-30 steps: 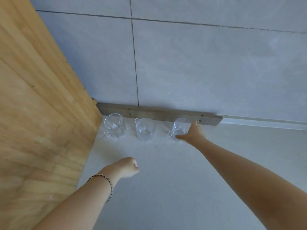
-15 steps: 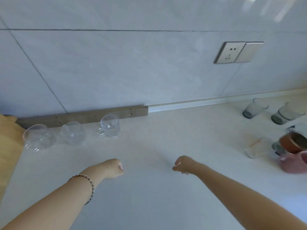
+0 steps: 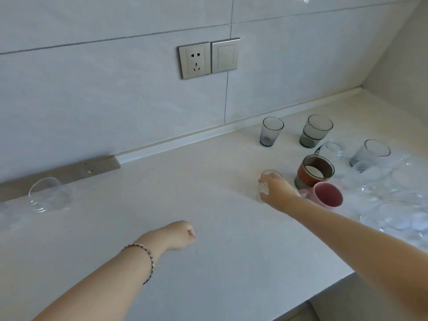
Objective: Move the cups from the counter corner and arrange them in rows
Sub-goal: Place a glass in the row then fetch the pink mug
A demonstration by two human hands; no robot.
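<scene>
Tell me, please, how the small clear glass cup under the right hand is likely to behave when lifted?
The small clear glass cup looks rigid and thin-walled, so probably light yet fragile. Its smooth sides may be slippery; the right hand wraps it from the side. The pink ceramic mug stands close, so knocking it seems possible.

Wall socket (image 3: 194, 60) w/ blank switch plate (image 3: 225, 56) touching its right edge, both on grey tiled wall (image 3: 111, 93), up above & between the hands. Metal strip (image 3: 62, 173) along wall base, far left of left hand. Pale counter (image 3: 208, 269) under both hands; its front edge drops off below right forearm.
</scene>
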